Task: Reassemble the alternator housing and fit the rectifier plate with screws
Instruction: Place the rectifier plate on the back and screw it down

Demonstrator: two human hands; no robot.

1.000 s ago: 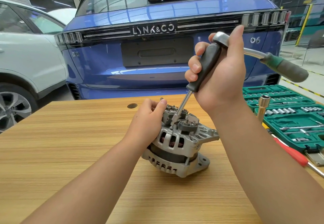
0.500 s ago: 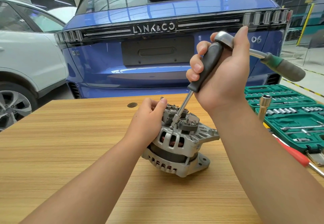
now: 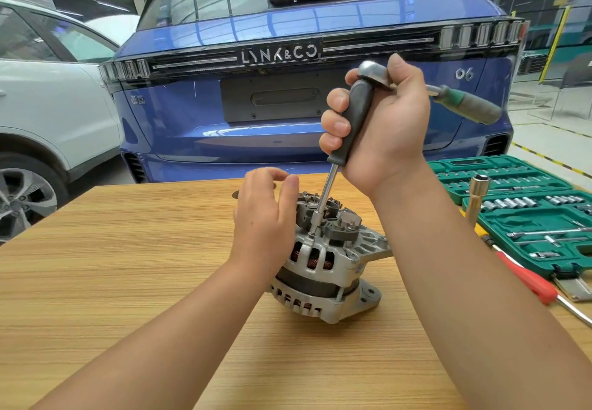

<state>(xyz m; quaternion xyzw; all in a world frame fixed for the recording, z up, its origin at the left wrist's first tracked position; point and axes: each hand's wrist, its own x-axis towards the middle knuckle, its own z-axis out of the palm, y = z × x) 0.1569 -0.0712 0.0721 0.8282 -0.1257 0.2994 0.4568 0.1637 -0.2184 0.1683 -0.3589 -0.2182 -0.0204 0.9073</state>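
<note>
A silver alternator [image 3: 323, 268] stands on the wooden table [image 3: 96, 265], its rectifier plate [image 3: 333, 217] on top. My right hand [image 3: 384, 127] grips the dark handle of a socket driver [image 3: 355, 121], with a ratchet [image 3: 467, 105] fitted on the handle's top end and sticking out to the right. The driver's shaft slants down, and its tip sits on a screw at the plate's near edge. My left hand [image 3: 266, 214] hovers beside the alternator's left side with fingers loosely curled, holding nothing.
A green socket set case [image 3: 528, 217] lies open at the right, with a long socket [image 3: 477, 198] standing upright at its left edge. A red-handled screwdriver [image 3: 528, 278] lies in front of it. A blue car [image 3: 288, 89] stands behind the table, a white car [image 3: 48, 105] at the left.
My left hand has let go of the alternator's top and its fingers have lifted away. My right hand holds the driver on the same screw.
</note>
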